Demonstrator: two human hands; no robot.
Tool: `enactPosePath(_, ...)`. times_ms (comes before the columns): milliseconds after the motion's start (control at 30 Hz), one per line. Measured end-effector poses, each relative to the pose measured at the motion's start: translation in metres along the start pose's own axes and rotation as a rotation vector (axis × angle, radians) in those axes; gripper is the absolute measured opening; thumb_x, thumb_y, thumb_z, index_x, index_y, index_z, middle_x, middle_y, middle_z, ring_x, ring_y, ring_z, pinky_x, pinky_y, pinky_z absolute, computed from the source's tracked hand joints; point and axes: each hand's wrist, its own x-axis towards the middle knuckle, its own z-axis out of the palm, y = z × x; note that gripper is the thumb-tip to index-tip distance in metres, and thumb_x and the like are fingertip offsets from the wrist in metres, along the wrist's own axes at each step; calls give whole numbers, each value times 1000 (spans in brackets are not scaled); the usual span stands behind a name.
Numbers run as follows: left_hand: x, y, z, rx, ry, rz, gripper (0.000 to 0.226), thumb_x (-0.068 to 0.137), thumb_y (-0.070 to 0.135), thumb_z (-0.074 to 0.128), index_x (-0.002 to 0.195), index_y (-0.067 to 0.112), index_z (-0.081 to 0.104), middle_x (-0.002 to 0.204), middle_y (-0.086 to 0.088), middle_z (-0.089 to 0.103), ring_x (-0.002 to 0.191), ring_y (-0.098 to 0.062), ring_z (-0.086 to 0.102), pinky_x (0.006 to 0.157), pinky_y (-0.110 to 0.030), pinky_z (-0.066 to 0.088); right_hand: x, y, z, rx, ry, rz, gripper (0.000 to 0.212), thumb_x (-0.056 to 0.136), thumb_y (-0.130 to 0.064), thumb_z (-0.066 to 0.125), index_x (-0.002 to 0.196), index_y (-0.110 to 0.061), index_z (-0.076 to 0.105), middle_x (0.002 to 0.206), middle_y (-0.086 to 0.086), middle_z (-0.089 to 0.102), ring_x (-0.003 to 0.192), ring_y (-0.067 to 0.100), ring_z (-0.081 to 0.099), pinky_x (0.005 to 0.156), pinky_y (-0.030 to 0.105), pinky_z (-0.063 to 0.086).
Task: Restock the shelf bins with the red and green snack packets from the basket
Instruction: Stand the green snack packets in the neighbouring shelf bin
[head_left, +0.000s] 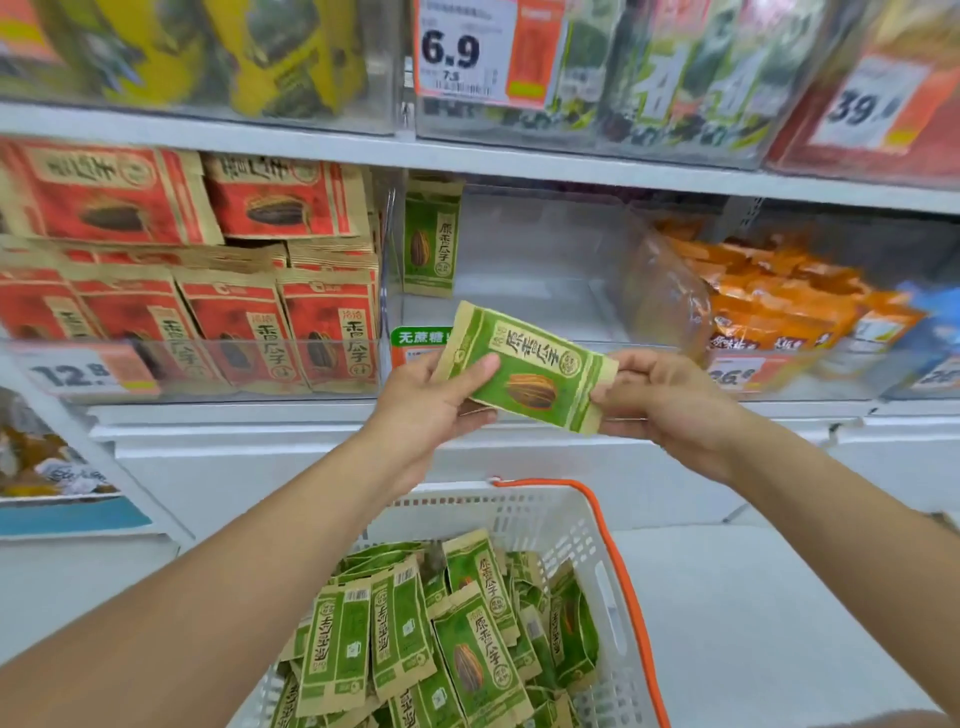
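Store shelf, clear bins. Your left hand (436, 400) and right hand (660, 400) each pinch an end of one green packet (527, 366), long axis left-right, just near of the almost empty middle bin (519, 291). Red bin (208, 364) left looks full; basket (561, 525) below holds more green.

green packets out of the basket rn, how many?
2. One green packet is held between the left hand and right hand before the shelf. Another stands upright at the left of the clear bin. None seem hidden.
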Motion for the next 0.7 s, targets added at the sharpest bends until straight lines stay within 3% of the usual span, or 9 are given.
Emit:
enactPosePath(133,7,5,-3,273,89,235,18,83,15,77,101,14,74,92,-4,78,84,-20,72,81,-38,58,2,11,5,-306,-89,33,20,79,-4,80,96,-2,69,93,14,77,87,27,72,88,40,57)
enactPosePath(300,11,16,1,572,35,357,18,75,19,84,92,23,78,84,2,77,84,-26,73,83,-45,59,9,11,27,-537,-95,-214,37,74,-42,81,102,-18,75,96,-2,77,94,14,71,89,30,55)
enactPosePath(367,10,18,1,671,-23,371,18,74,20,85,90,23,78,81,0,77,83,-30,72,81,-49,57,10,10,31,-592,-122,-304,39,76,-44,78,107,-20,74,101,-5,76,98,11,69,90,23,53)
enactPosePath(433,8,20,1,674,-50,377,21,73,19,86,92,19,78,83,-3,77,84,-31,72,82,-49,57,12,8,33,-463,-162,-320,40,77,-31,79,112,-13,71,104,1,76,99,16,71,87,25,56)
enactPosePath(567,9,22,2,412,-44,302,41,66,24,85,103,15,71,93,-3,77,88,-19,74,82,-35,60,11,4,43,85,-212,-144,34,80,-19,72,113,-10,69,102,10,76,90,23,74,73,35,59)
enactPosePath(700,7,17,2,409,-62,227,19,78,13,80,96,14,73,89,-3,74,87,-21,73,74,-33,61,14,-1,51,163,-225,-129,34,83,-21,69,115,-9,69,109,13,74,95,24,72,82,39,59)
